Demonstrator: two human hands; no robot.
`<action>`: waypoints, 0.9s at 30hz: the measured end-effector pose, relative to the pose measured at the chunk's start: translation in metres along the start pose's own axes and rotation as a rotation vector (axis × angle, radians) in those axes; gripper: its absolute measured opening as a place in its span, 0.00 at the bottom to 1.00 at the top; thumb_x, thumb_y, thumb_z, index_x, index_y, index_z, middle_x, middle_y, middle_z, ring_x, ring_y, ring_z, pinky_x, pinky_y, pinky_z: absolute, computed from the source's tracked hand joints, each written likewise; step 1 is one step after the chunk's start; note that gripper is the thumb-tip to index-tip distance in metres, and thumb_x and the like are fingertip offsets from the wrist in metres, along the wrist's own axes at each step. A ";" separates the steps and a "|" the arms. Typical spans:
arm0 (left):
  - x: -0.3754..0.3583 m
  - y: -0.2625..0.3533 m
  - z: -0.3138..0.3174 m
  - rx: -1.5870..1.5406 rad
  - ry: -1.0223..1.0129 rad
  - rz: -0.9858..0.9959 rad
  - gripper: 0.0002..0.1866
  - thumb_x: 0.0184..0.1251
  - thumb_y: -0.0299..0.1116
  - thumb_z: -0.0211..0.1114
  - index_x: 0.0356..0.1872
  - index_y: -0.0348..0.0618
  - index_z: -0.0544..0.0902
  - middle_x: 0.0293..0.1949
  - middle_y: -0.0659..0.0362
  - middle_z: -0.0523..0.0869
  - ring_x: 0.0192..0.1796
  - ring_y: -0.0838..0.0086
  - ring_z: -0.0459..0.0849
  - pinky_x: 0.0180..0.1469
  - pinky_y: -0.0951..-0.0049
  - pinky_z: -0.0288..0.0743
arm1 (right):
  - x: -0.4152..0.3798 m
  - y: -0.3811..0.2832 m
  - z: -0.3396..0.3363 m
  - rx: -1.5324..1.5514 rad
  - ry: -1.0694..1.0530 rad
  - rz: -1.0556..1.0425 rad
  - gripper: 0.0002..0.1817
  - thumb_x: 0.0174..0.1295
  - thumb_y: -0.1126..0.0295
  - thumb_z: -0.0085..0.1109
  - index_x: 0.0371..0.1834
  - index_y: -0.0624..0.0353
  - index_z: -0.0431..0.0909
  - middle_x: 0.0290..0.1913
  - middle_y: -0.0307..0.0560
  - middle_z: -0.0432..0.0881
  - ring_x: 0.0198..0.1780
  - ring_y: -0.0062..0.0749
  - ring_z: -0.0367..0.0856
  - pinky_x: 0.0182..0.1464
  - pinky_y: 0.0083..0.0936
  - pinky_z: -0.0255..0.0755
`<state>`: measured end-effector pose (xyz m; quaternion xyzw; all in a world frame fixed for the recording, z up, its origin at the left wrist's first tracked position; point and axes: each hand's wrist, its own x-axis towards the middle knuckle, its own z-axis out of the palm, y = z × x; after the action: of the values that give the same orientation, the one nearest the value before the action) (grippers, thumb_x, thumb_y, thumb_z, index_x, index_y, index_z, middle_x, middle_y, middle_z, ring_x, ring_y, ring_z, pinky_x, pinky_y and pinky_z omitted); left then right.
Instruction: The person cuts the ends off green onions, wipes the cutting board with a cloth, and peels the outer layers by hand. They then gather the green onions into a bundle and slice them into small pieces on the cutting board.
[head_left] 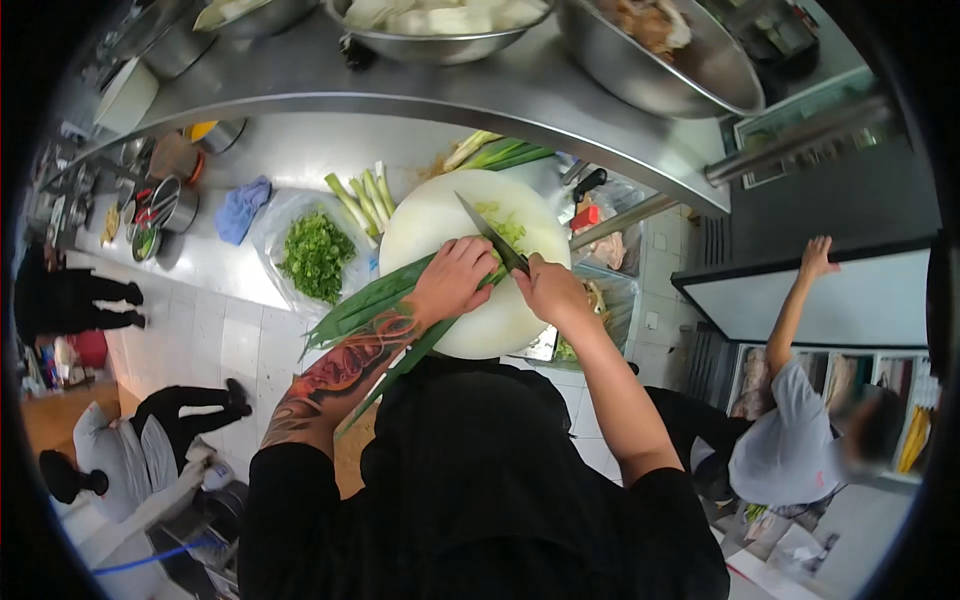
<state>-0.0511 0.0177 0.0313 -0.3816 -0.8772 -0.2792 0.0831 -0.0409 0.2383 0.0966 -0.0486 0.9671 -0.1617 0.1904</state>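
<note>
My left hand [455,278] presses a bunch of long green onions [375,310] down on a round white cutting board [430,215]. My right hand [548,287] grips the handle of a knife [490,232], whose blade lies across the cut end of the onions. Chopped green pieces [508,225] lie on the board just beyond the blade. The onion leaves hang off the board's near edge toward my left arm.
Chopped greens sit on clear plastic [317,255] left of the board, beside trimmed white stalks [360,197] and a blue cloth [243,208]. Steel bowls [655,50] stand on the shelf above. A person in grey [800,420] reaches up at right; others are at left.
</note>
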 end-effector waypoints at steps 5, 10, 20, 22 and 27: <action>0.000 0.004 -0.009 0.008 -0.046 0.018 0.26 0.55 0.36 0.79 0.54 0.47 0.77 0.61 0.53 0.77 0.67 0.55 0.76 0.67 0.54 0.70 | -0.024 0.002 0.005 0.065 0.106 -0.067 0.18 0.80 0.56 0.55 0.56 0.63 0.75 0.37 0.67 0.89 0.41 0.68 0.90 0.45 0.60 0.82; -0.005 0.005 -0.006 0.058 -0.078 -0.016 0.29 0.56 0.39 0.79 0.57 0.47 0.77 0.63 0.53 0.76 0.70 0.55 0.74 0.67 0.50 0.65 | -0.025 0.006 0.001 0.020 0.168 -0.072 0.16 0.80 0.57 0.55 0.51 0.62 0.77 0.33 0.65 0.89 0.37 0.67 0.89 0.41 0.60 0.81; -0.007 0.003 -0.001 0.079 -0.029 0.015 0.29 0.55 0.38 0.78 0.56 0.46 0.77 0.62 0.51 0.76 0.70 0.54 0.75 0.67 0.51 0.65 | -0.081 -0.017 -0.038 -0.075 0.128 -0.132 0.16 0.80 0.60 0.56 0.45 0.66 0.79 0.31 0.63 0.89 0.36 0.62 0.91 0.40 0.54 0.83; -0.006 0.002 -0.001 0.069 -0.037 0.012 0.29 0.54 0.38 0.78 0.56 0.45 0.76 0.62 0.51 0.77 0.69 0.54 0.75 0.67 0.52 0.66 | -0.043 -0.011 -0.002 -0.054 0.164 -0.112 0.17 0.80 0.60 0.56 0.45 0.66 0.79 0.31 0.63 0.89 0.37 0.61 0.91 0.41 0.54 0.83; -0.006 0.001 -0.003 0.051 -0.029 0.018 0.29 0.54 0.38 0.78 0.56 0.45 0.76 0.62 0.51 0.77 0.69 0.53 0.75 0.67 0.52 0.67 | -0.048 -0.019 -0.032 -0.086 0.121 -0.108 0.17 0.79 0.58 0.56 0.46 0.65 0.80 0.33 0.64 0.90 0.39 0.62 0.91 0.44 0.54 0.83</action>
<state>-0.0464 0.0126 0.0316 -0.3913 -0.8816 -0.2505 0.0829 -0.0087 0.2370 0.1478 -0.0991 0.9788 -0.1326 0.1204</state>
